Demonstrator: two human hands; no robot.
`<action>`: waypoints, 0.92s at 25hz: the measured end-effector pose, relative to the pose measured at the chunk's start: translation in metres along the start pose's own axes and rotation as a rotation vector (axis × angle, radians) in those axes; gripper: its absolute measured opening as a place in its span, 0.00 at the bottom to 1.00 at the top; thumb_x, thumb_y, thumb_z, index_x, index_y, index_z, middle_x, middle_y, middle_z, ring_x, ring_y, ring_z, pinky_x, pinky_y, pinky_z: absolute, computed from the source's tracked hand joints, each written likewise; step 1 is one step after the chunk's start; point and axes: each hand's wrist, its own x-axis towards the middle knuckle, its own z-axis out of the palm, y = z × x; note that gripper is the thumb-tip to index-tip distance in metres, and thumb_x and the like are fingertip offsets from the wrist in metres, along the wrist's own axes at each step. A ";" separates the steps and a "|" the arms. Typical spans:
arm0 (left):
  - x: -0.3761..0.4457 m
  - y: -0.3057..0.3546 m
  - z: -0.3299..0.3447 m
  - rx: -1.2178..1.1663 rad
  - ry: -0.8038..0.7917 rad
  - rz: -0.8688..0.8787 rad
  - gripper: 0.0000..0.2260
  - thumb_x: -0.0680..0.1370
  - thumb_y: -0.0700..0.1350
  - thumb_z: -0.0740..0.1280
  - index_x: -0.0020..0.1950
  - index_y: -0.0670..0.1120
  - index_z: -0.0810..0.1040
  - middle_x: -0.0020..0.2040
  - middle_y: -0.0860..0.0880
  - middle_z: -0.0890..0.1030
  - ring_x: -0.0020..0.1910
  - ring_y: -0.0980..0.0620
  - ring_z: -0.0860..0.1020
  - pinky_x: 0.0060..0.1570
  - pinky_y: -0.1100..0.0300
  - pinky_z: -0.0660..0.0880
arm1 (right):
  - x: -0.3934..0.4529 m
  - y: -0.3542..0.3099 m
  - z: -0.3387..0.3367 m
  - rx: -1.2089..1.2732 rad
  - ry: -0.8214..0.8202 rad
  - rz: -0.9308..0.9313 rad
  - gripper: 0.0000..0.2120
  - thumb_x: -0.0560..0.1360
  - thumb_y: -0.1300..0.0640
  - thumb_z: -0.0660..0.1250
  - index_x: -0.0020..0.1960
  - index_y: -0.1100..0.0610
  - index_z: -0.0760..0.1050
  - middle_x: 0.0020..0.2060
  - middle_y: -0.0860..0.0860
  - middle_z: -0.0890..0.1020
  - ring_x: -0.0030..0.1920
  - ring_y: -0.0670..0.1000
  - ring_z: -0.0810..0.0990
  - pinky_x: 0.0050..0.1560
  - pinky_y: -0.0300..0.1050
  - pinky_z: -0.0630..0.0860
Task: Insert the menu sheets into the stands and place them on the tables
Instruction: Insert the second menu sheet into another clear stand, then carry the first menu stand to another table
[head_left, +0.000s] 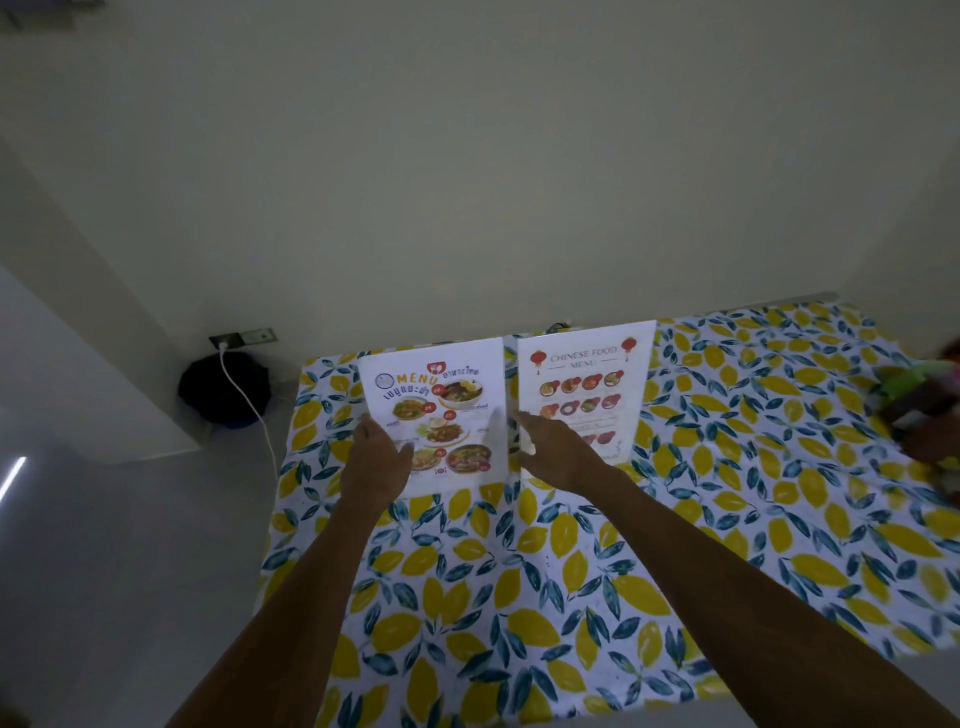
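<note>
Two menu stands are upright side by side at the far edge of a table (519, 597) covered with a lemon-print cloth. The left stand holds a Thai menu sheet (447, 400) with food photos. My left hand (375, 460) grips its lower left edge, thumb on the front. The right stand holds a sheet headed "Chinese Food Menu" (589, 382). My right hand (558, 453) wraps around that stand's lower left edge, fingers apart, covering the sheet's lower left corner. Both stand bases are on the cloth.
A plain wall rises directly behind the stands. A black round object (223, 389) sits on the floor left of the table, with a white cable (249, 405) running to a wall socket (243, 338). Blurred colourful items (922, 410) lie at the table's right edge.
</note>
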 end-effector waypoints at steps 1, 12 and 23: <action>-0.010 0.006 0.005 0.077 0.000 -0.009 0.36 0.78 0.52 0.65 0.77 0.36 0.53 0.75 0.35 0.62 0.71 0.35 0.66 0.66 0.42 0.69 | -0.010 0.005 -0.004 -0.063 -0.004 -0.031 0.31 0.76 0.54 0.65 0.77 0.55 0.59 0.72 0.57 0.70 0.69 0.59 0.72 0.67 0.56 0.72; -0.096 0.092 0.092 0.138 -0.020 0.190 0.29 0.77 0.56 0.64 0.74 0.47 0.62 0.71 0.42 0.70 0.71 0.40 0.67 0.67 0.43 0.69 | -0.107 0.102 -0.059 -0.357 0.008 -0.010 0.27 0.78 0.54 0.63 0.75 0.53 0.59 0.70 0.57 0.69 0.67 0.61 0.71 0.58 0.59 0.76; -0.058 0.134 0.130 0.132 -0.049 0.074 0.27 0.76 0.55 0.67 0.69 0.41 0.67 0.64 0.38 0.73 0.63 0.37 0.74 0.58 0.43 0.75 | -0.072 0.172 -0.075 -0.346 -0.050 0.063 0.27 0.77 0.54 0.64 0.74 0.53 0.61 0.70 0.56 0.70 0.67 0.60 0.71 0.57 0.57 0.76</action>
